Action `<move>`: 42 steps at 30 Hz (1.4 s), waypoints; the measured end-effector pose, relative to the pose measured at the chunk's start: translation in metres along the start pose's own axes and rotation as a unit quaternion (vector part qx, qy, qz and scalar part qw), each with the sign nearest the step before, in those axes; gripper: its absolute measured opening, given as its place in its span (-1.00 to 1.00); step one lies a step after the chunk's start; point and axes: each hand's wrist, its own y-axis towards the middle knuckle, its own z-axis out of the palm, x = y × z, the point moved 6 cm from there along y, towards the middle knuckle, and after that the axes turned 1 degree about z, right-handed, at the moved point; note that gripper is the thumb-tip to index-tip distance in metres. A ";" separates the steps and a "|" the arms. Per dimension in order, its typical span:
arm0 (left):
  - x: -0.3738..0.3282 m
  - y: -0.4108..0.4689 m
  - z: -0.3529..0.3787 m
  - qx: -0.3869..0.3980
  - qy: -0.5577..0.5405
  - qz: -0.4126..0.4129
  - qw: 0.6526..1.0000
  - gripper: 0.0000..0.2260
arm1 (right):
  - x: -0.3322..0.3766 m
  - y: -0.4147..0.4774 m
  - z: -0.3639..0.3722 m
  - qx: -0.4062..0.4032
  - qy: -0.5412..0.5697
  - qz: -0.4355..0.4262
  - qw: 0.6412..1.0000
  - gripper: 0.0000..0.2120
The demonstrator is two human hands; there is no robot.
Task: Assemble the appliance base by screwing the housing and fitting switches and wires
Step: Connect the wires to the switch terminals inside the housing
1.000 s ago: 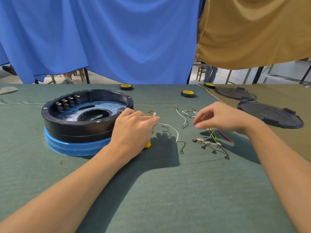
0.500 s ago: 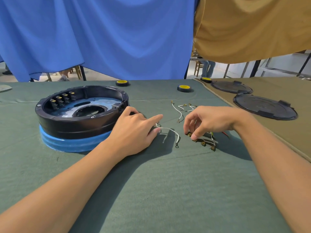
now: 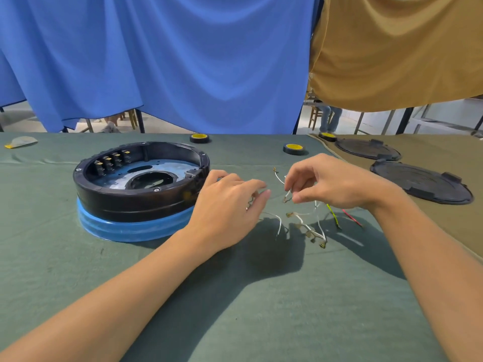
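Up off the cloth since half a second ago comes the right hand (image 3: 337, 185), which was down among the loose wires; the left forefinger, then stretched flat along a wire, has drawn back.

Seen from the hands, the housing (image 3: 141, 190) lies at 9 o'clock. It is a round black shell, open side up, seated on a blue ring (image 3: 130, 227), with a pale metal plate inside and a row of switches (image 3: 112, 159) at its own 10 o'clock. The left hand (image 3: 230, 205) is much the nearer, its knuckles just beside the rim at 3 o'clock. Its fingers lie fairly straight over a wire end, but whether they pinch it I cannot tell.

The right hand's thumb and forefinger pinch a white wire (image 3: 286, 196), which hangs close to upright with a brass terminal at its lower end. Getting it to the switches probably means carrying it across, past the left hand, toward 9 o'clock.

Below the right hand at 6 o'clock sprawls the wire bundle (image 3: 308, 229), white leads tipped in brass, with a yellow-green wire (image 3: 333, 216) and a red wire (image 3: 351, 218) just beside it.
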 end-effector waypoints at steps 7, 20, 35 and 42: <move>-0.008 -0.003 0.028 0.172 0.040 -0.015 0.984 -0.64 | -0.008 -0.003 0.020 0.118 -0.157 0.053 0.979 -0.74; -0.006 -0.015 0.036 0.222 0.041 0.037 0.973 -0.68 | -0.019 0.002 0.026 0.106 -0.232 0.062 0.965 -0.97; 0.004 0.016 -0.005 0.051 -0.426 -0.236 0.872 -0.79 | 0.042 -0.005 -0.015 -0.323 -0.062 -0.109 0.938 -0.98; 0.021 0.018 -0.038 0.010 -0.346 -0.220 0.912 -0.82 | 0.069 0.006 -0.005 -0.338 -0.005 -0.135 0.931 -0.85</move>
